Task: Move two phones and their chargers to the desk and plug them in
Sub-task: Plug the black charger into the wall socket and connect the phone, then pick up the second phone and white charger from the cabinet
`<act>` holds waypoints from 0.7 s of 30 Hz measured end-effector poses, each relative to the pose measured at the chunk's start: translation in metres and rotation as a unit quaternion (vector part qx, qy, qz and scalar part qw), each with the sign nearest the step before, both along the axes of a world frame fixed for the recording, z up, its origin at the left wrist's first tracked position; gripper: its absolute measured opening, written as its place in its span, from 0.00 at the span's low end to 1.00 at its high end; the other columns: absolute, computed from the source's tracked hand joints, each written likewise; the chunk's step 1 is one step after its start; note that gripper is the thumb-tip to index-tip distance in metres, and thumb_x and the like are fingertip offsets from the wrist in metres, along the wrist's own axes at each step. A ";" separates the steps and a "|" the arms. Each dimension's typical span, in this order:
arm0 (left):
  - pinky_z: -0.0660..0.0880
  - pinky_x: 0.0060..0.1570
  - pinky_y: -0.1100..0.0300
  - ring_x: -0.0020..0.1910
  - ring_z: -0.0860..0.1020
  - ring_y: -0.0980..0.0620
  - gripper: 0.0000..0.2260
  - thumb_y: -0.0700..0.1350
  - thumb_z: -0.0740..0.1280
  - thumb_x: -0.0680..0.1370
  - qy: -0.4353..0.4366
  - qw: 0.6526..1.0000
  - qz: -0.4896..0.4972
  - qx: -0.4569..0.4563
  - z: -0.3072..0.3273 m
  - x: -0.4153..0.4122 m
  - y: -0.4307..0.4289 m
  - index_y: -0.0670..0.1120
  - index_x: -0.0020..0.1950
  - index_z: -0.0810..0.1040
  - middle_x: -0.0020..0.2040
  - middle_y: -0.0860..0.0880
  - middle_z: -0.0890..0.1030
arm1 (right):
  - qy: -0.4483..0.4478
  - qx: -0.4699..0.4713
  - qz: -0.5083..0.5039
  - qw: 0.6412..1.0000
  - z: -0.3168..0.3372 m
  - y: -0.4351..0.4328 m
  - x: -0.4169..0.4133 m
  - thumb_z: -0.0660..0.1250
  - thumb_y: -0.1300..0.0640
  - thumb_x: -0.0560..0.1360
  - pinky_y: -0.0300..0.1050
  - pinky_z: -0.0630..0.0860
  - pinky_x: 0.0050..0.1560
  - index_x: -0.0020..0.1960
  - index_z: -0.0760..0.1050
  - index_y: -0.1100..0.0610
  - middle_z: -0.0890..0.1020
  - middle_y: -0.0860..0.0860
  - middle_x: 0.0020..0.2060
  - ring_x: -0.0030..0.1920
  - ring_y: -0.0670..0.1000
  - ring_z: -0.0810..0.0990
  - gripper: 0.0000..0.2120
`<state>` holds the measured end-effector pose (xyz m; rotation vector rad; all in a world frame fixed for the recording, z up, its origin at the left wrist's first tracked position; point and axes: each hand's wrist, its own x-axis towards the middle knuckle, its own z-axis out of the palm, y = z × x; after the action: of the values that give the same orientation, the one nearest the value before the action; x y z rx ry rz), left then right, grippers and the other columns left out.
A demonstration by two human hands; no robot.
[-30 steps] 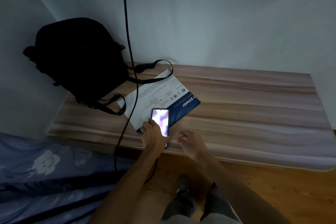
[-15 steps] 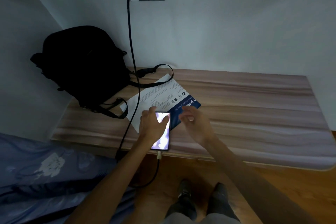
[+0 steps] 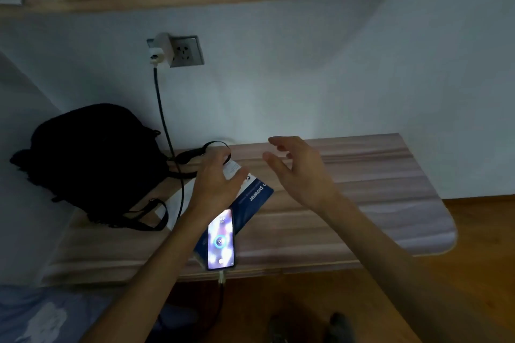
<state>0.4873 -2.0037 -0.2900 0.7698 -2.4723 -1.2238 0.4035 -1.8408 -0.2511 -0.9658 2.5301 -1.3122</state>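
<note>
Head view, nearest you: the phone point(image 3: 221, 239) lies face up at the front edge of the desk point(image 3: 362, 203), about six o'clock in the frame. Its screen is lit with a charge ring, and it rests on a blue-and-white packet point(image 3: 257, 195). The cable plug point(image 3: 221, 277) sits in its bottom port, and the lead drops below the desk edge.

Just beyond, your left hand point(image 3: 214, 184) hovers over the packet at twelve o'clock from the phone, fingers loosely spread and holding nothing. Your right hand point(image 3: 301, 172), at one o'clock, is spread wide and also empty.

The backpack point(image 3: 92, 164) sits at ten o'clock. The cable point(image 3: 167, 133) climbs past it to the charger point(image 3: 160, 49) in the wall socket point(image 3: 186, 51) at eleven o'clock.

I judge this phone done; the second phone and its charger are out of sight. When you bring them, lay that phone flat, well back from the edge. Use the free outlet, and keep its lead from dragging on the first.
</note>
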 end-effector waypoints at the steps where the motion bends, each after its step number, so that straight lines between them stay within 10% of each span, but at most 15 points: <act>1: 0.71 0.62 0.55 0.63 0.73 0.49 0.22 0.50 0.70 0.77 0.006 1.000 -0.006 -0.002 0.009 -0.006 0.006 0.46 0.69 0.72 0.64 0.48 0.75 | 0.011 -0.003 -0.008 1.000 0.008 0.008 -0.004 0.65 0.53 0.80 0.29 0.66 0.56 0.69 0.73 0.59 0.77 0.54 0.64 0.61 0.47 0.75 0.20; 21: 0.69 0.60 0.61 0.63 0.73 0.56 0.24 0.54 0.70 0.77 0.113 0.971 -0.208 -0.018 0.113 -0.144 0.258 0.54 0.72 0.69 0.65 0.55 0.75 | 0.119 -0.022 -0.230 0.966 0.093 0.300 -0.061 0.62 0.46 0.80 0.22 0.64 0.57 0.72 0.69 0.51 0.74 0.45 0.67 0.61 0.37 0.70 0.22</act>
<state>0.3434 -1.7453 -0.1766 0.0877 -2.5253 -1.3069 0.3424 -1.5409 -0.1583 -0.5864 3.0564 -1.4416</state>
